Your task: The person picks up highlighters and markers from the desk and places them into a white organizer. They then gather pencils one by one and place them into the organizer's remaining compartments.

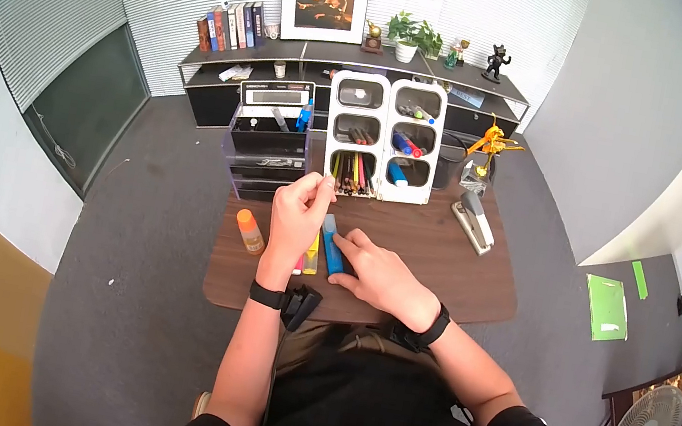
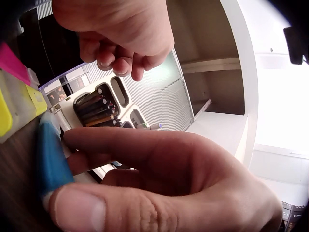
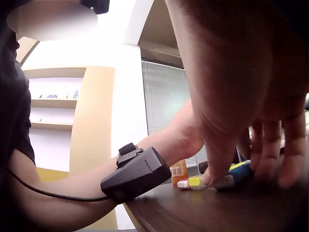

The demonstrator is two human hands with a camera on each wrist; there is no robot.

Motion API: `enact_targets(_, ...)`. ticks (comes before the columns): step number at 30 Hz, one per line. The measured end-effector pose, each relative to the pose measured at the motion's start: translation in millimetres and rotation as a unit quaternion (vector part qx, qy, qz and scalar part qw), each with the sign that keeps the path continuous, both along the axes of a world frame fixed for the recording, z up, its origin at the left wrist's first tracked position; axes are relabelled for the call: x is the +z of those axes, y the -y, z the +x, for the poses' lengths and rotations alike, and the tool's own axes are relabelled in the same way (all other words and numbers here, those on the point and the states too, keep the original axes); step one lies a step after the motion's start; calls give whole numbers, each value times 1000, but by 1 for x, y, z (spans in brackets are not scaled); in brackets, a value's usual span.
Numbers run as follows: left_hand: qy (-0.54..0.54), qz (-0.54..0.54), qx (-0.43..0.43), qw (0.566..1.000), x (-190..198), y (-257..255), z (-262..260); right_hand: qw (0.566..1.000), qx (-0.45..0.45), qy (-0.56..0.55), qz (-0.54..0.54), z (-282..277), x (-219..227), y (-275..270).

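My right hand (image 1: 388, 280) pinches a blue highlighter (image 1: 333, 255) with a pale cap at the table's front, thumb near its close end and fingertips along its side. In the left wrist view, the thumb overlaps the lower end of the highlighter (image 2: 50, 159). My left hand (image 1: 298, 217) is raised in front of the white organizer (image 1: 383, 139), its fingers loosely curled with nothing seen in them. Beneath the left wrist lie a yellow highlighter (image 1: 312, 259) and a pink one (image 2: 15, 63), side by side. An orange-capped glue bottle (image 1: 250, 234) stands to the left.
Pencils (image 1: 353, 172) fill the organizer's lower left compartment; markers (image 1: 406, 145) sit in the right column. A black desk caddy (image 1: 269, 147) stands left of it. To the right are a stapler (image 1: 473, 222) and a golden figurine (image 1: 489, 148). The table's rounded edge (image 1: 515, 305) is at right.
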State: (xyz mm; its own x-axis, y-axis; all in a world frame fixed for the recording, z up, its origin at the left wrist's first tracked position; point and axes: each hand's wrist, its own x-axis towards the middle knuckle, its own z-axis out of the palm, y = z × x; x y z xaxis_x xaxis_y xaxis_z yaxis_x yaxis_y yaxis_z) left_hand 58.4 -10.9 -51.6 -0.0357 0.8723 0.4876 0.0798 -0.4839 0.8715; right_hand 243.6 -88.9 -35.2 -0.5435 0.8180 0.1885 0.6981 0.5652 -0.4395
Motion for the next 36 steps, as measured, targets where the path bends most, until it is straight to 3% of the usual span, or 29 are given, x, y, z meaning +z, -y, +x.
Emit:
enact_targets(10,-12,6,-4,1000,-2,-2,-1,999,22,-24,8,2,0,-5)
enact_targets(12,-13,21,-5,1000,-4,-3,0,999,-5,-29,39,10,0,-12)
enact_targets(17,3,-9,-1,1000,1,0,0,973,-173,23,154,42,6,-37)
enact_targets(25,-11,3,3,1000,-3,-2,0,967,-121,64,214,56,-14,-55)
enact_targets(36,-11,-18,-8,1000,3,1,-3,967,-149,26,207,61,-13,-57)
